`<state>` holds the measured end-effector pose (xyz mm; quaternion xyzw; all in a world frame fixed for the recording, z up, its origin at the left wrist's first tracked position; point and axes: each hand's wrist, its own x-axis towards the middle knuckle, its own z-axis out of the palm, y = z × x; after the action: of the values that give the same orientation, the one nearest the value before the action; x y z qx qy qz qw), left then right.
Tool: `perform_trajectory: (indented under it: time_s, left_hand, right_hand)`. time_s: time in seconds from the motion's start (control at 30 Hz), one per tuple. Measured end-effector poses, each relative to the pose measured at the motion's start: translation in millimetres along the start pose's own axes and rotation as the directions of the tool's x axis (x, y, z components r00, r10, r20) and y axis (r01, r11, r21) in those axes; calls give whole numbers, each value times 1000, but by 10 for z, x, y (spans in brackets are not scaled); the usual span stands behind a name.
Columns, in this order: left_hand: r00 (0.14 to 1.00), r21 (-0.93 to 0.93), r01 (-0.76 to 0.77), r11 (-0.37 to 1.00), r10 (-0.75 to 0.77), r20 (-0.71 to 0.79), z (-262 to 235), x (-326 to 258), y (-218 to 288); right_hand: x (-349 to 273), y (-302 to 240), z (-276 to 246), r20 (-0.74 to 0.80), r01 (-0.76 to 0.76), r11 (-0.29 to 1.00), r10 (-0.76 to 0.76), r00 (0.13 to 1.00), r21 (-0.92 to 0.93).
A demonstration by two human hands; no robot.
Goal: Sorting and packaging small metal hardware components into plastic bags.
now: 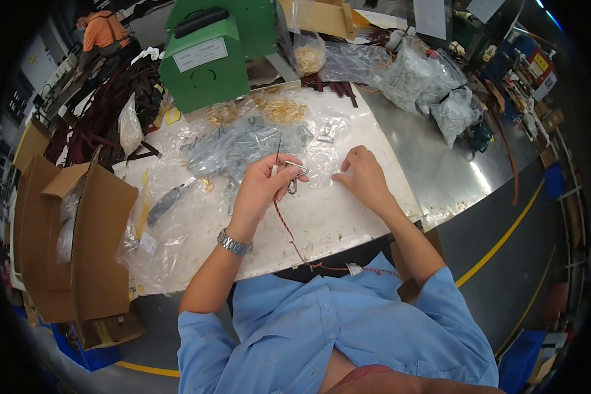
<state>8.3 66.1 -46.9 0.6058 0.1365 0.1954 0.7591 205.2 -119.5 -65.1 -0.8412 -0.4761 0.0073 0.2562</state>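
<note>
So the green machine [207, 85] has a printed white label [200, 55], a clear bag [310, 59] holds gold-coloured bits, left hand [262, 180] pinches a metal triangle [297, 165], and right hand [366, 177] has fingers loosely parted.

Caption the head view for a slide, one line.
Left hand holding small metal fittings over a white worktop, right hand open nearby, green machine beyond.

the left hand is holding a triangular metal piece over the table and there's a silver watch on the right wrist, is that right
Not quite: the silver watch is on the left wrist, as the head view shows. The rest holds: the left hand is holding a triangular metal piece over the table.
</note>
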Motion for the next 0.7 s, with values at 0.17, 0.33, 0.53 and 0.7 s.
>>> perform_trajectory:
  time_s: [0.17,0.33,0.53,0.7]
  left_hand:
    - [996,157,74,985,-81,34,-31,0,52]
    - [975,345,-213,914,175,138,-9,-18,37]
    - [979,400,-28,916,-55,194,57,-44,29]
    - [985,145,167,975,-172,26,157,-64,39]
  right_hand:
    - [4,5,7,125,32,979,-59,990,203]
    - [-100,-283,-429,267,138,894,-270,925,426]
    - [-60,-433,-714,399,117,883,-320,859,454]
    - [-42,-52,-346,187,-225,326,144,972,918]
